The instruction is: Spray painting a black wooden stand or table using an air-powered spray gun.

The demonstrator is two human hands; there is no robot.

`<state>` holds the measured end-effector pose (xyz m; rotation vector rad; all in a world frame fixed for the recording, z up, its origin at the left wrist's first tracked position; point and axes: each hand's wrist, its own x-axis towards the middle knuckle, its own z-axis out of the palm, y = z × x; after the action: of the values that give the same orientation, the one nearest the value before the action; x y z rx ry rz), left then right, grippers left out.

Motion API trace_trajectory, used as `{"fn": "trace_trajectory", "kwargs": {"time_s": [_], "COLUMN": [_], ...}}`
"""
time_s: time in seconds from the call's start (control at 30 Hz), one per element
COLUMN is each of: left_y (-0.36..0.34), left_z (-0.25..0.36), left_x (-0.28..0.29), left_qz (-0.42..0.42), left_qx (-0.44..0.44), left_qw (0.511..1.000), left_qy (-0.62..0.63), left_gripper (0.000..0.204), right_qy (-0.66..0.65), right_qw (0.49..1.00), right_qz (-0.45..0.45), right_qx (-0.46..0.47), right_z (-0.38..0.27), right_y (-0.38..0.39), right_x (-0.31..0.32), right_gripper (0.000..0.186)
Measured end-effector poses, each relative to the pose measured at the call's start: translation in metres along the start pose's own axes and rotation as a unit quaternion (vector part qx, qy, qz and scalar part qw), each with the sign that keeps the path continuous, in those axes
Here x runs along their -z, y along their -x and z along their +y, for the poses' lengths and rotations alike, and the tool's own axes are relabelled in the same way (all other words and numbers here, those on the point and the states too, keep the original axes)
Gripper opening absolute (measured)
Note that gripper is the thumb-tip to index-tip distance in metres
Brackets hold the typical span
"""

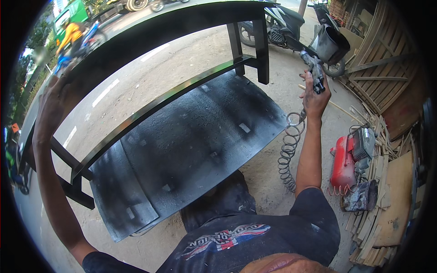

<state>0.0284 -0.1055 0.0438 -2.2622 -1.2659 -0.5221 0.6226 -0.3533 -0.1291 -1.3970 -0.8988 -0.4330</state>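
Left hand [51,109]: at the left end of the black furniture frame [173,25]; cannot tell whether it grips
Right hand [317,101]: wrapped around a spray gun [314,68], well apart from the left
Frame position: across the paint-misted surface [182,132]
Coiled hose [283,159]: beside the right forearm
Air compressor [342,159]: red, near wood strips [369,227]

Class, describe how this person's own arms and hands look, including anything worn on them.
The left hand and right hand are bare, with no gloves visible. Both forearms are uncovered, with no watch or band showing. Short, dark navy sleeves cover the upper arms; the right one carries a small pale mark.
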Motion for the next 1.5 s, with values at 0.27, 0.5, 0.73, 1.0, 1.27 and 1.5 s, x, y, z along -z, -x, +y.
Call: {"fn": "trace_trajectory", "kwargs": {"time_s": [0.27, 0.5, 0.73, 1.0, 1.27, 1.5], "left_y": [0.033, 0.069, 0.108, 0.134, 0.146, 0.147], "left_z": [0.016, 0.046, 0.077, 0.065, 0.035, 0.016], "left_x": [-0.009, -0.015, -0.012, -0.035, -0.03, -0.027], "left_qz": [0.072, 0.11, 0.153, 0.188, 0.24, 0.181], "left_qx": [-0.022, -0.015, -0.024, -0.099, -0.204, -0.212], "left_qw": [0.996, 0.989, 0.974, 0.953, 0.941, 0.925], "left_qy": [-0.053, -0.094, -0.168, -0.214, -0.128, -0.259], "left_gripper": [0.069, 0.07, 0.076, 0.075, 0.063, 0.062], "right_qy": [0.01, 0.019, 0.032, -0.003, -0.031, 0.07], "right_qw": [0.999, 0.998, 0.996, 0.996, 0.994, 0.996], "right_qz": [-0.011, -0.004, -0.006, -0.024, -0.024, -0.053], "right_qx": [-0.036, -0.058, -0.083, -0.086, -0.098, -0.021], "right_z": [-0.018, -0.033, -0.051, -0.042, 0.009, 0.055], "right_y": [0.078, 0.124, 0.158, 0.19, 0.221, 0.217], "right_x": [0.089, 0.124, 0.125, 0.096, 0.057, 0.067], "right_gripper": [0.046, 0.044, 0.045, 0.044, 0.045, 0.04]}}
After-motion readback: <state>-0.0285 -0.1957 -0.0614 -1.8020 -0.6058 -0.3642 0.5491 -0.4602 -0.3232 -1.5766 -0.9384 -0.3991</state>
